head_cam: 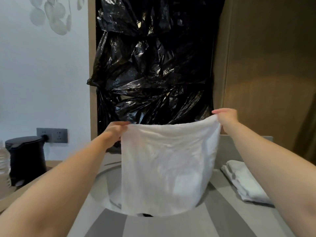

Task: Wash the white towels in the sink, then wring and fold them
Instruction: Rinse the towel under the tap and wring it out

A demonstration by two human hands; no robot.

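Observation:
A white towel (167, 166) hangs spread out in front of me, over the round sink (100, 190), and hides most of the basin. My left hand (116, 132) pinches its upper left corner. My right hand (225, 117) pinches the upper right corner, held a little higher. The towel's lower edge reaches the near rim of the sink. A second white towel (246, 182) lies folded on the grey counter to the right.
Black plastic sheeting (153, 65) covers the wall behind the sink. A black kettle (25, 158) and a clear bottle (4, 165) stand at the left below a wall socket (53, 135). A wooden panel (270, 65) rises at the right. The striped grey counter (171, 226) runs along the front.

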